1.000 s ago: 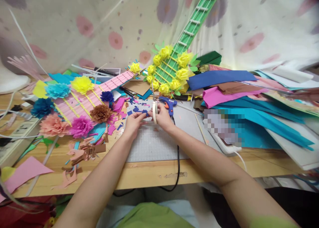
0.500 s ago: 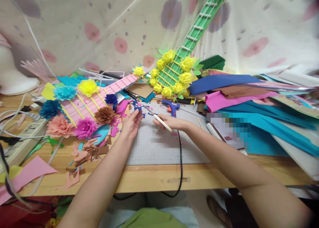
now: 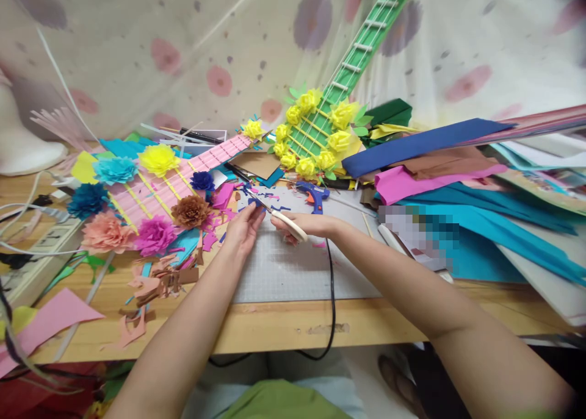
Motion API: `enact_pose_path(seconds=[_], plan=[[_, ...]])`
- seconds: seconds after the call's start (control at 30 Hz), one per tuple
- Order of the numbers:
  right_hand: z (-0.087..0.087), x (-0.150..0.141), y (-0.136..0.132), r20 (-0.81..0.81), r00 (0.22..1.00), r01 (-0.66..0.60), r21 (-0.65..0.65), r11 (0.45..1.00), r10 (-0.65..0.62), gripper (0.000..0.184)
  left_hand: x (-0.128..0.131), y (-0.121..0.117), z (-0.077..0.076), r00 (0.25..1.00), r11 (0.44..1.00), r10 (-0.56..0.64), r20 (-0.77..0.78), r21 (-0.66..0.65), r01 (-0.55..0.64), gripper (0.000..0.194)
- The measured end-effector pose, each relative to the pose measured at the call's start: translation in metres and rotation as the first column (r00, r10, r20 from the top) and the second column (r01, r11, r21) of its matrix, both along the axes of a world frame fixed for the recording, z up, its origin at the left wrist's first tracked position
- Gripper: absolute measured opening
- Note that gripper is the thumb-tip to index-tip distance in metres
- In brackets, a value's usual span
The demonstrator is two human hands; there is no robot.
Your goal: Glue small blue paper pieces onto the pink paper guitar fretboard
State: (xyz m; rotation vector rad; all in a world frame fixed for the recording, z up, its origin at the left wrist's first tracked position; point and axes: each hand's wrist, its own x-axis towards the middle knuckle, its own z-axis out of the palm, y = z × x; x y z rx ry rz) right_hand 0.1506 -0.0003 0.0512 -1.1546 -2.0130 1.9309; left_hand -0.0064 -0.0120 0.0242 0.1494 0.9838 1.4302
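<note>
My right hand [image 3: 306, 224] is closed on white-handled scissors [image 3: 293, 229], whose dark blades point up and left. A small piece of dark blue paper [image 3: 257, 203] is pinched at the fingertips of my left hand [image 3: 245, 229]. The blades reach this paper; whether they are cutting into it I cannot tell. Below both hands is a grey cutting mat [image 3: 284, 279], with blue and pink paper snippets at its upper left. A blue glue gun [image 3: 315, 196] lies just beyond my right hand.
On the left lies a pink paper guitar [image 3: 151, 196] with paper flowers. A green guitar [image 3: 315, 129] with yellow flowers leans against the curtain. Stacked coloured paper [image 3: 458, 181] fills the right side. Brown scraps [image 3: 160, 285] and a power strip [image 3: 41, 266] are at left. A black cord [image 3: 332, 297] crosses the table edge.
My right hand has moved left, bringing the scissor blades to the blue paper in my left hand. At right, the long blue paper strip has tilted up, exposing yellow paper behind it.
</note>
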Motion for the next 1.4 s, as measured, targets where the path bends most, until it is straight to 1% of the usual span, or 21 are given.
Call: enact_pose_path(seconds=[0.27, 0.37, 0.53, 0.73, 0.9, 1.0, 1.1, 1.27, 1.4], plan=[[-0.005, -0.004, -0.002, -0.03, 0.999, 0.044, 0.024, 0.999, -0.043, 0.053, 0.003, -0.001, 0.001, 0.998, 0.999, -0.003, 0.056, -0.036, 0.005, 0.014], [-0.007, -0.005, -0.003, -0.022, 0.998, 0.066, 0.058, 0.996, -0.064, 0.054, 0.003, 0.0, 0.001, 0.998, 0.999, -0.01, 0.056, -0.038, 0.013, 0.016], [-0.009, -0.002, -0.004, 0.023, 0.996, 0.08, 0.126, 0.989, -0.084, 0.055, 0.003, 0.0, 0.0, 0.999, 0.999, -0.016, 0.035, -0.031, 0.018, 0.014], [-0.004, 0.005, -0.005, 0.1, 0.989, 0.085, 0.198, 0.976, -0.107, 0.053, 0.004, -0.001, 0.0, 1.0, 0.999, -0.024, -0.012, -0.033, 0.024, 0.012], [-0.001, 0.013, -0.004, 0.179, 0.978, 0.064, 0.234, 0.97, -0.107, 0.052, 0.004, -0.002, 0.0, 0.996, 0.997, -0.064, -0.056, -0.038, 0.062, 0.013], [0.0, 0.018, -0.004, 0.217, 0.97, 0.062, 0.22, 0.974, -0.111, 0.051, 0.004, -0.003, -0.001, 0.992, 0.995, -0.093, -0.084, -0.034, 0.091, 0.013], [0.0, 0.023, -0.004, 0.22, 0.97, 0.063, 0.19, 0.98, -0.105, 0.05, 0.004, -0.004, -0.001, 0.986, 0.991, -0.133, -0.102, -0.026, 0.131, 0.013], [-0.001, 0.03, -0.005, 0.174, 0.98, 0.075, 0.114, 0.991, -0.094, 0.051, 0.003, -0.004, -0.004, 0.974, 0.981, -0.193, -0.116, -0.011, 0.193, 0.01], [-0.001, 0.036, -0.005, 0.116, 0.991, 0.061, 0.042, 0.997, -0.065, 0.052, 0.001, -0.004, -0.006, 0.961, 0.968, -0.249, -0.117, -0.011, 0.25, 0.011]])
